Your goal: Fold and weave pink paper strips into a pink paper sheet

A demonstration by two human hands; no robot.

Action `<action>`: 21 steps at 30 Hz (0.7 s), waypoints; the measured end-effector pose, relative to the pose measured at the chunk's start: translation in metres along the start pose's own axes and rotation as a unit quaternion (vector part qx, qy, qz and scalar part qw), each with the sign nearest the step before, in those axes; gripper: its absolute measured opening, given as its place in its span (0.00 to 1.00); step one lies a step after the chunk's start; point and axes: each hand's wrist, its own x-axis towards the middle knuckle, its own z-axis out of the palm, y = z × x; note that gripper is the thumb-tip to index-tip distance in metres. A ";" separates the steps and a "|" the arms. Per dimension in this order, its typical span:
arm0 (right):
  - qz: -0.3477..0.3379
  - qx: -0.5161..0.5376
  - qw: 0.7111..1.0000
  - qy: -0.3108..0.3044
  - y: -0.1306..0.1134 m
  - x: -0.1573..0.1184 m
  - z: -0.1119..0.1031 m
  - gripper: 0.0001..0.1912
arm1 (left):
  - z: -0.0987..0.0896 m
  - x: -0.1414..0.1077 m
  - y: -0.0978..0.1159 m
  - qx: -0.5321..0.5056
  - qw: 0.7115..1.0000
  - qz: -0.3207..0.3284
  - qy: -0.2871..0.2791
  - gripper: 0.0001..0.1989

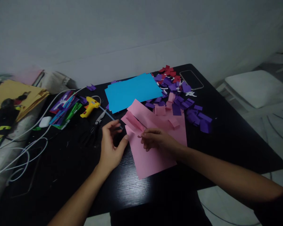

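In my right hand [153, 138] is a folded strip of pink paper [135, 122], pinched at its near end between thumb and fingers. Beneath it lie pink paper sheets [153, 163], and small pink folded pieces [160, 110] rest on their upper part. My left hand [113, 144] is just left of the sheets, fingers apart and curved, with nothing in it. Close beyond the left hand are dark-handled scissors [94, 128] and a yellow glue gun [91, 106] with a glue stick.
Blue paper sheets [134, 91] lie at the back of the black table [226, 141]. Purple cut pieces [198, 116], red pieces [169, 72] and a phone [191, 79] are at the right. White cables [25, 150], coloured strips [68, 110] and brown paper [28, 94] crowd the left.
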 end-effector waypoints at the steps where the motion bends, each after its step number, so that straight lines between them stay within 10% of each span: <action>1: 0.003 0.007 1.000 -0.001 0.000 -0.001 0.001 0.15 | 0.002 0.000 -0.001 -0.055 0.997 -0.052 -0.024 0.25; 7: -0.005 0.011 1.000 -0.010 0.003 -0.001 0.003 0.15 | 0.013 -0.001 0.006 -0.246 0.938 -0.226 -0.091 0.21; 18: -0.014 -0.106 0.994 -0.016 0.006 -0.004 0.006 0.17 | 0.011 0.001 0.016 -0.139 0.958 -0.205 -0.144 0.14; 21: -0.124 -0.273 0.953 0.038 0.007 -0.011 0.008 0.17 | 0.012 0.001 0.013 -0.128 0.959 -0.206 -0.146 0.15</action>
